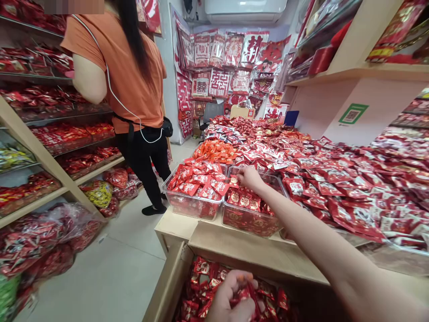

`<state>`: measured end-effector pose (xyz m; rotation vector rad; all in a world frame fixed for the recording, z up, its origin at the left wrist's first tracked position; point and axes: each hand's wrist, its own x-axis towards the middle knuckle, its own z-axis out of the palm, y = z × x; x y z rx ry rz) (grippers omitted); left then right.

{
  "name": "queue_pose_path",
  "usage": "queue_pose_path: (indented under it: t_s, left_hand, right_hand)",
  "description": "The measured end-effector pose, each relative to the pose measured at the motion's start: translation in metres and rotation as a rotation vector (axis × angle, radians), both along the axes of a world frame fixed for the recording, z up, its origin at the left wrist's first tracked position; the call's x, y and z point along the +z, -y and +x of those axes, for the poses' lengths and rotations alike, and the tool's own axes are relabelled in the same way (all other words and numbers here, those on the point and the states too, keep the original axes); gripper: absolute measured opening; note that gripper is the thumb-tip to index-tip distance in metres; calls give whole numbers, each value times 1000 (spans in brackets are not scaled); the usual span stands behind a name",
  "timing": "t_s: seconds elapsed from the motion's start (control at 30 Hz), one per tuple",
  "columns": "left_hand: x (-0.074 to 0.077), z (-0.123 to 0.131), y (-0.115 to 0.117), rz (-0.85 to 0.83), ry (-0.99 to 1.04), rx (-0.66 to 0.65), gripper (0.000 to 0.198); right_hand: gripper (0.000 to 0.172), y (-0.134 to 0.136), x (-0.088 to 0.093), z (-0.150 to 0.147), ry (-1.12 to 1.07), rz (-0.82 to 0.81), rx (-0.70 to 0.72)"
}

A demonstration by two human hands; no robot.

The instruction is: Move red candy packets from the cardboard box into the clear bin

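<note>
My left hand [234, 297] is low in the frame, inside a cardboard box [167, 284], its fingers curled round red wrapped packets. More small red and gold packets [203, 267] lie in the box around it. Farther up, my right hand [250, 177] reaches over a clear plastic bin [251, 222] partly filled with red packets. Its fingers are pinched at a small red packet [233, 180] near the bin's left wall. A second clear bin [194, 203], heaped with red packets, stands directly to the left.
A person in an orange shirt [134, 76] stands at the left beside shelves of packets [67, 134]. Heaped red packets [335, 170] cover the table to the right. Bagged packets [50, 237] lie on the floor at the left. A shelf edge [362, 71] juts out above right.
</note>
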<state>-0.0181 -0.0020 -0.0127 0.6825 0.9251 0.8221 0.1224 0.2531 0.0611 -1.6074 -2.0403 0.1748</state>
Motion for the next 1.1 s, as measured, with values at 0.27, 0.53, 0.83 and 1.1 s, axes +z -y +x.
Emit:
queue_pose_path:
  t_s: [0.27, 0.53, 0.83, 1.1]
  left_hand:
    - [28, -12, -10, 8, 413, 183, 55]
    - [23, 1, -2, 131, 384, 29, 54]
    - [9, 1, -1, 314, -161, 110, 25]
    - [11, -6, -10, 405, -184, 270, 27]
  right_hand:
    - [19, 189, -8, 11, -403, -209, 153]
    - [29, 250, -48, 2, -1080, -645, 76]
    - [24, 254, -51, 12, -1008, -475, 90]
    - [25, 260, -53, 7, -908, -637, 216]
